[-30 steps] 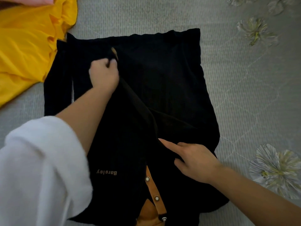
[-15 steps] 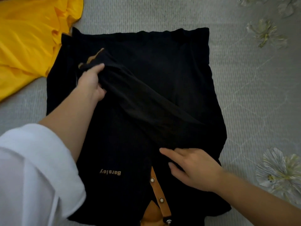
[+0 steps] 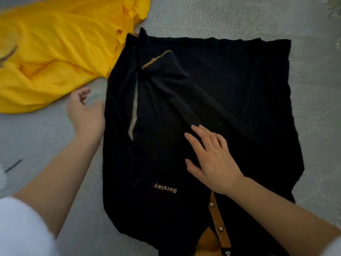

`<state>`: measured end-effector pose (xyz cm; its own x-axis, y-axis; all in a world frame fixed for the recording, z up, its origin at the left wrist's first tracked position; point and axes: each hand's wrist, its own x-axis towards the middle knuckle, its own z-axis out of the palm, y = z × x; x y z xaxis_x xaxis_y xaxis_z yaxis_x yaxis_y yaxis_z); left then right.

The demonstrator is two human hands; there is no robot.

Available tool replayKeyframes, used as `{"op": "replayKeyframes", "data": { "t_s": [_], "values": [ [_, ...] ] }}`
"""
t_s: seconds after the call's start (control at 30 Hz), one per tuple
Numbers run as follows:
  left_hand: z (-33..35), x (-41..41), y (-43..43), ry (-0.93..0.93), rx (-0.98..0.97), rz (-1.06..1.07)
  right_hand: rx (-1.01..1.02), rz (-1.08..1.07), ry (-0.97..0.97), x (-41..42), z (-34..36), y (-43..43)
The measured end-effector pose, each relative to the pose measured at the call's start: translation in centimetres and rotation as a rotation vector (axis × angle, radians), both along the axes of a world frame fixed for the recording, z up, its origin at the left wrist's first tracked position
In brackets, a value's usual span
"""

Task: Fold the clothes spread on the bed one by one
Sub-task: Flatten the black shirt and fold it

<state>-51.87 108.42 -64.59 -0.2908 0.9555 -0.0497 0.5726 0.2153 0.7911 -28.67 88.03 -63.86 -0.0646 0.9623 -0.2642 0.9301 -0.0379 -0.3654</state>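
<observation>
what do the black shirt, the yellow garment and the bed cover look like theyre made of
The black shirt looks like a matte knit, probably cotton: soft creases, no shine. The yellow garment seems a thin, smooth, slightly glossy cloth, perhaps synthetic: it bunches in fine flowing folds. The bed cover looks like grey quilted fabric, matte, with stitched lines.

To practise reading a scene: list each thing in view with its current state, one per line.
black shirt: lying flat, partly folded
sleeve: folded diagonally across the shirt
yellow garment: crumpled, unfolded
left hand: open, holding nothing
right hand: open, flat on the shirt
</observation>
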Motion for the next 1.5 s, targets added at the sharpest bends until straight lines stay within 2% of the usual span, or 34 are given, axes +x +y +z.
{"op": "replayKeyframes", "data": {
  "t_s": [0.07, 0.17, 0.3, 0.4, 0.47, 0.53, 0.6, 0.7, 0.77, 0.83, 0.87, 0.9, 1.0, 1.03, 1.07, 1.17, 1.23, 1.3, 1.33, 1.4, 1.5],
  "values": [
    [-0.9, -2.5, -0.6, -0.035, -0.136, 0.078, -0.037, 0.043, -0.004, -2.0, -0.5, 1.5],
    [-1.7, -2.9, -0.8, -0.243, -0.331, 0.045, -0.109, 0.048, -0.076, -3.9, -1.8, 2.9],
    [-1.4, -1.3, -0.8, -0.116, -0.447, -0.188, -0.163, 0.069, -0.216, -4.2, -3.3, 2.4],
    [0.0, -1.3, -1.0, -0.196, -0.467, -0.158, -0.197, 0.074, -0.227, -4.1, -3.6, 2.4],
    [1.2, -2.9, -0.9, -0.346, -0.437, 0.084, -0.212, 0.069, -0.226, -4.1, -3.5, 2.6],
    [2.7, -5.6, -1.3, -0.681, -0.451, 0.296, -0.22, 0.071, -0.24, -4.1, -3.4, 2.6],
    [3.8, -8.2, -2.3, -1.0, -0.47, 0.31, -0.218, 0.072, -0.25, -4.2, -3.4, 2.6],
    [4.8, -10.3, -3.7, -1.176, -0.462, 0.303, -0.216, 0.069, -0.262, -4.3, -3.4, 2.6],
    [5.4, -10.3, -4.0, -1.233, -0.367, 0.348, -0.212, 0.073, -0.27, -4.3, -3.4, 2.6],
    [6.1, -9.3, -4.1, -1.159, -0.252, 0.404, -0.214, 0.075, -0.263, -4.2, -3.3, 2.6],
    [6.4, -8.6, -4.1, -1.053, -0.184, 0.416, -0.216, 0.074, -0.259, -4.2, -3.3, 2.7],
    [6.6, -7.9, -4.1, -0.865, -0.105, 0.402, -0.219, 0.072, -0.252, -4.2, -3.4, 2.7],
    [7.7, -5.0, -4.4, -0.052, 0.159, 0.161, -0.221, 0.07, -0.214, -4.0, -3.6, 2.7],
    [8.1, -3.9, -4.6, 0.131, 0.231, 0.036, -0.223, 0.07, -0.198, -4.0, -3.6, 2.6],
    [8.3, -2.4, -4.9, 0.228, 0.285, -0.105, -0.218, 0.076, -0.176, -4.0, -3.7, 2.7],
    [8.4, 3.0, -7.5, 0.346, 0.308, -0.62, -0.166, 0.065, -0.055, -3.6, -2.8, 3.3],
    [7.1, 5.5, -10.3, 0.4, 0.107, -1.028, -0.048, -0.07, 0.106, -2.7, -1.7, 3.4],
    [4.9, 5.6, -13.1, 0.435, -0.179, -1.307, 0.144, -0.285, 0.16, -1.1, -1.0, 2.5],
    [4.0, 4.9, -14.2, 0.435, -0.268, -1.353, 0.178, -0.424, 0.178, -0.4, -0.7, 1.9],
    [2.5, 2.7, -16.0, 0.456, -0.269, -1.284, 0.168, -0.655, 0.24, 0.6, -0.2, 0.8],
    [1.7, 0.2, -17.6, 0.546, -0.156, -1.023, 0.178, -0.718, 0.311, 0.8, -0.2, 1.4]
  ]
}}
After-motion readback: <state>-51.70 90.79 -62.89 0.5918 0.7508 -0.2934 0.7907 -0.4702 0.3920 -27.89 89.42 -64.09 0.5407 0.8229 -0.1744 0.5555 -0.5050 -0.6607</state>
